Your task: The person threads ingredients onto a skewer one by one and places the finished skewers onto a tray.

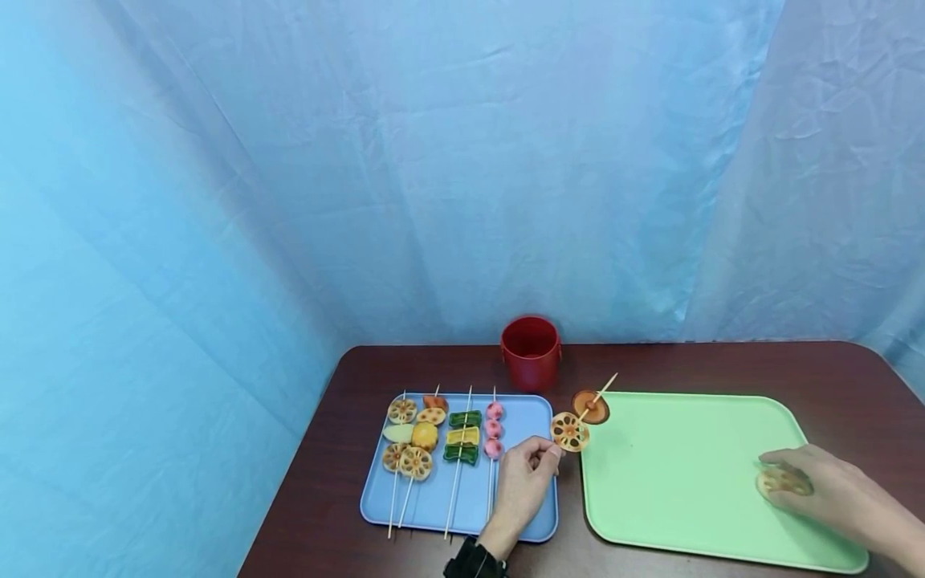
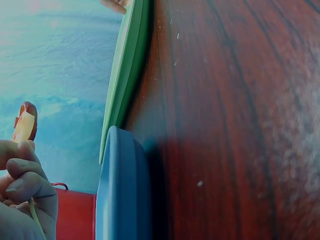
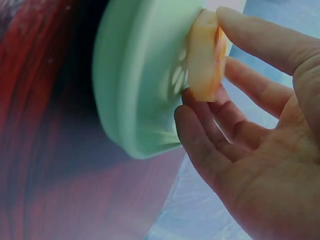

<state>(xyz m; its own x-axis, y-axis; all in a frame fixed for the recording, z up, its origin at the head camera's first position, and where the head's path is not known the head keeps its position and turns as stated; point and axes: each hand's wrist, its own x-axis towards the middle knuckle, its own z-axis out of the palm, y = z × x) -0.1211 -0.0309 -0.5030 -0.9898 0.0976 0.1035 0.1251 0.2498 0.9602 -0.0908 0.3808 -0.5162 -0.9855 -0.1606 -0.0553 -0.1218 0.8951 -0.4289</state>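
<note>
My left hand (image 1: 522,486) grips a wooden skewer over the right side of the blue tray (image 1: 527,526). Threaded on that skewer are a lotus root slice (image 1: 570,432), close to the fingertips, and a brown round slice (image 1: 591,407), perhaps mushroom, with the bare tip (image 1: 611,379) sticking out beyond it. In the left wrist view, the stick (image 2: 34,212) passes through the curled fingers. Over the right part of the green tray (image 1: 679,482), my right hand (image 1: 827,486) holds another lotus root slice (image 3: 204,57) on edge between thumb and fingers.
Several loaded skewers lie on the blue tray: lotus root ones (image 1: 415,463), a green and yellow one (image 1: 462,437) and one with pink balls (image 1: 494,428). Behind it stands a red bucket (image 1: 531,353). Blue cloth (image 1: 470,177) hangs behind the dark wooden table (image 1: 303,514).
</note>
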